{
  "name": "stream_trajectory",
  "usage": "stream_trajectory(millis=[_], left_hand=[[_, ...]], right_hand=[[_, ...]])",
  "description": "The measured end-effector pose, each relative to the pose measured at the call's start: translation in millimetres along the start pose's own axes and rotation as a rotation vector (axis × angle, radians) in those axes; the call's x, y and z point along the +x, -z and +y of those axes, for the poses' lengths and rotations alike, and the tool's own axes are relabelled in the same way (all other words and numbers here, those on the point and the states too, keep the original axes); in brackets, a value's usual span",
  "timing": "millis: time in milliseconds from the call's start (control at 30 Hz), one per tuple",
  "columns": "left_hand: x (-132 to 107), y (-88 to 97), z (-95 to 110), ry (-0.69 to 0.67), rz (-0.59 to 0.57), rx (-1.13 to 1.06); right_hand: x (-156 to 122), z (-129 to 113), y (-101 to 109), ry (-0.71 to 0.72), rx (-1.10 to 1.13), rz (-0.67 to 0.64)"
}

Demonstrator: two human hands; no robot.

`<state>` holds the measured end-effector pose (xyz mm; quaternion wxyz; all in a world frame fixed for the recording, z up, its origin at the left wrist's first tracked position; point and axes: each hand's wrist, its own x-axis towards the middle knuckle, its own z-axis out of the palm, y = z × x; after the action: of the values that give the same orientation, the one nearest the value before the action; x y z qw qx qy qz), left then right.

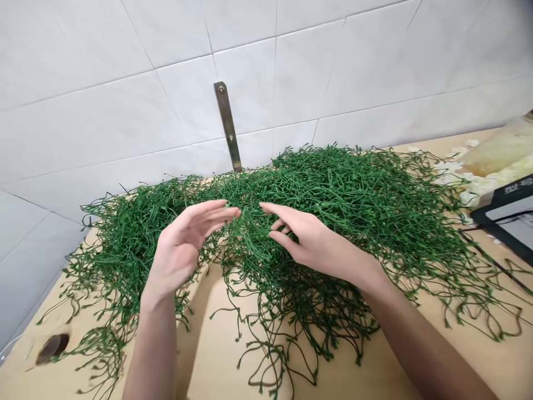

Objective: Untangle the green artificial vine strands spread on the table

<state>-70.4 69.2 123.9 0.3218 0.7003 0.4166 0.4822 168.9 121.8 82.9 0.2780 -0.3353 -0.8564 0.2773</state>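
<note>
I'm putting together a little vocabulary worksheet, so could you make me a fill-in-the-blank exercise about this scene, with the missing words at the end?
The tangled stems are ____ in color.
The left hand and the right hand are apart, not ____ each other.
The hand nearer the white flowers is the ____ one.
With its straight joint lines, the wall is ____.
Missing words: green; touching; right; tiled.

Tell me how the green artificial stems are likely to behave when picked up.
The green artificial stems look bendy, since loose ones curl and loop over the pale tabletop. They would probably snag and lift in clumps, because they lie interwoven with knobbly tips. Each is likely light, being so thin.
</note>
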Motion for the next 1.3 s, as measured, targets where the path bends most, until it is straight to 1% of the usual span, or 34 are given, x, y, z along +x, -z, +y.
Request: stream_trajectory(millis=[33, 100, 233, 333, 433, 533, 633, 733, 833, 967, 1067, 1167, 1233, 1300], left_hand=[[-0.3, -3.2, 0.3, 0.002, 0.011, -0.043], [-1.3, -10.3, 1.5, -0.016, 0.067, -0.089], [-2.1, -21.3, 4.3, -0.053, 0.187, -0.08], [-1.5, -23.7, 6.7, -0.041, 0.245, -0.056], [-0.7, -23.3, 9.7, -0.021, 0.27, -0.015], [0.0, -21.2, 9.7, -0.05, 0.289, 0.115], [0.4, -16.9, 2.8, -0.111, 0.267, 0.365], [0.8, -12.0, -7.4, -0.151, 0.239, 0.668], [1.9, -9.7, -13.5, -0.215, 0.252, 0.828], [3.6, -11.5, -12.6, -0.276, 0.251, 0.892], [4.2, -14.2, -9.7, -0.259, 0.242, 0.92], [4.2, -16.8, -7.9, -0.232, 0.21, 0.907], [4.0, -18.5, -7.7, -0.23, 0.195, 0.903], [3.7, -20.4, -7.7, -0.231, 0.158, 0.901]], right_hand=[[2.0, 1.0, -0.9, 0.007, 0.05, 0.007], [5.8, 1.2, -3.1, 0.029, 0.142, 0.022], [11.4, -2.2, -10.0, 0.121, 0.294, 0.027], [13.8, -5.6, -13.9, 0.155, 0.333, 0.063], [14.5, -8.3, -12.6, 0.135, 0.354, 0.115], [13.7, -10.1, -6.7, 0.075, 0.449, 0.128], [11.7, -11.1, 1.1, 0.016, 0.487, 0.155], [9.6, -10.7, 7.6, -0.032, 0.456, 0.181], [8.9, -8.0, 11.3, -0.06, 0.388, 0.207], [9.6, -3.8, 13.2, -0.079, 0.304, 0.219], [9.5, -2.7, 13.9, -0.069, 0.218, 0.173], [9.4, -3.9, 13.2, -0.015, 0.137, 0.131], [9.7, -5.9, 10.7, 0.005, 0.109, 0.168], [10.4, -8.3, 6.1, 0.016, 0.102, 0.241]])
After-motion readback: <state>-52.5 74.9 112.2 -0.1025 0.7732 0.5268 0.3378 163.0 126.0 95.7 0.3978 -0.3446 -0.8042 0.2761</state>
